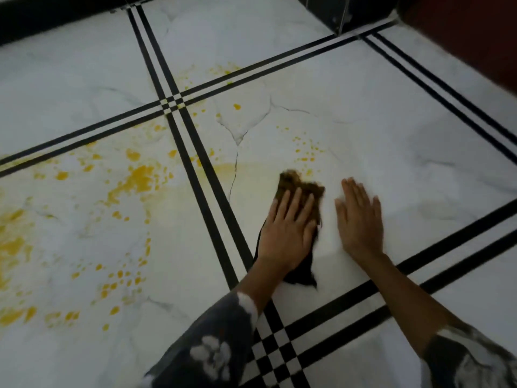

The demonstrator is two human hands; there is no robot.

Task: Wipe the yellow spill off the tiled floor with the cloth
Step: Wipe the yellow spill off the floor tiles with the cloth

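Cloth point(303, 189), dark and crumpled with a brownish, stained far end, lies on the white tiled floor point(363, 107) just right of the black double stripe, pinned under the left hand point(288, 228), whose fingers are spread flat on it rather than curled around it. Right hand point(359, 217) rests open, palm down and empty, on bare tile just beside the cloth. Yellow spill point(137, 179) shows as bright blotches and droplets, thickest on the left tile, with scattered spots and a pale smear just beyond the cloth.
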